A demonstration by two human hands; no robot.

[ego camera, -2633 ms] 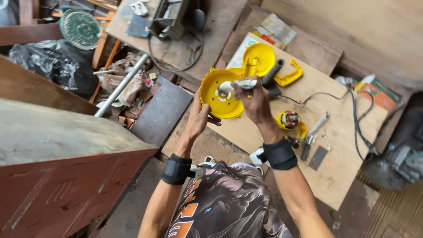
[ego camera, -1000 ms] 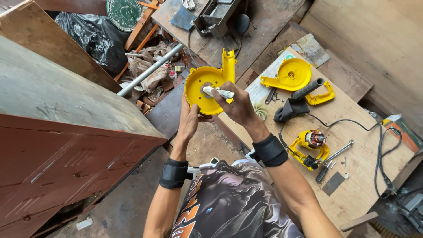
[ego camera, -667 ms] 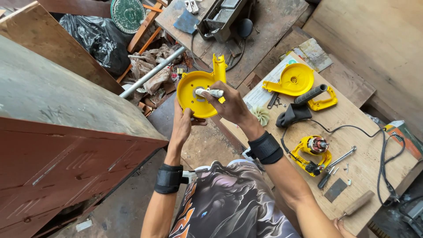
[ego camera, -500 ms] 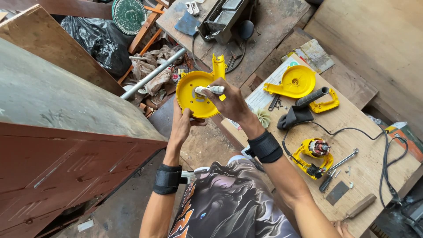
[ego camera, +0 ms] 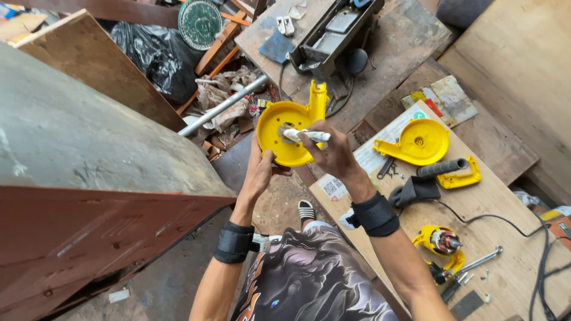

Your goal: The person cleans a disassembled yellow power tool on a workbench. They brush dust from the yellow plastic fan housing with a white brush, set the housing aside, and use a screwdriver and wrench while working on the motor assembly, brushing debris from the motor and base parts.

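The left hand (ego camera: 260, 172) grips the lower rim of a yellow shell (ego camera: 289, 129), a round housing half with a spout, held up in the air in front of the person, above the gap between the metal cabinet (ego camera: 89, 178) and the board (ego camera: 505, 238). The right hand (ego camera: 333, 154) is closed around a white stick (ego camera: 306, 135) (a brush or marker, too small to tell) whose tip rests in the shell's open middle. The two hands are close together, both on the same piece.

The shell's hollow face is turned toward the camera. Its long axis runs from the round body up through the spout, which points up and away, toward the grey machine (ego camera: 336, 32) on the far bench. The stick lies nearly level, crosswise to that axis.

What could go wrong: the left hand pinches only one edge, so a hard push from the stick could twist the shell out of the fingers and drop it onto the floor clutter below. The other shell (ego camera: 416, 142) and motor (ego camera: 443, 242) lie loose on the board with small screws (ego camera: 485, 276) nearby, easily knocked off by an elbow.
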